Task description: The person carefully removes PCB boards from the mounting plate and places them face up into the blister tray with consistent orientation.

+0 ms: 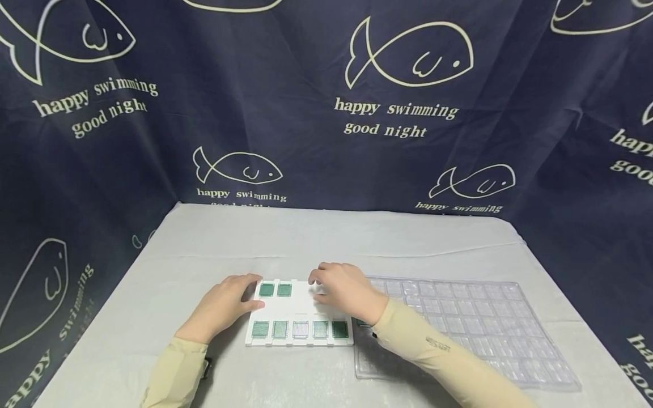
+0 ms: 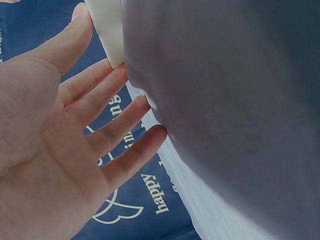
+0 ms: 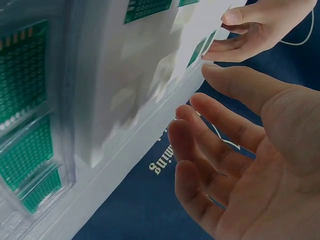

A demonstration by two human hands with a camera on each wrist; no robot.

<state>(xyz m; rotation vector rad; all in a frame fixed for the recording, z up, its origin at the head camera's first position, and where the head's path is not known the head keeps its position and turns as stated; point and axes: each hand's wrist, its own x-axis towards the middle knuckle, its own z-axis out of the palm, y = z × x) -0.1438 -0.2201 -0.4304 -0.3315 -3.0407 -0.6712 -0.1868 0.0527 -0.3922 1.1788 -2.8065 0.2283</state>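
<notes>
My left hand (image 1: 218, 306) rests at the left edge of a white tray (image 1: 275, 309), thumb and forefinger touching its rim. In the left wrist view the fingers (image 2: 132, 152) stretch out nearly straight, two of them at the tray's corner. Green perforated circuit boards (image 1: 284, 290) sit in the tray, two in the far row and several in the near row. Over the tray's far right part hovers my right hand (image 1: 344, 289). Its fingers (image 3: 187, 177) are loosely bent, with nothing between them in the right wrist view.
A clear plastic compartment box (image 1: 449, 292) lies right of the tray, partly under my right forearm. Green circuit boards (image 3: 30, 155) show in its nearest compartments. A pale cloth covers the table (image 1: 306, 238); a dark blue fish-print curtain (image 1: 306, 113) hangs behind.
</notes>
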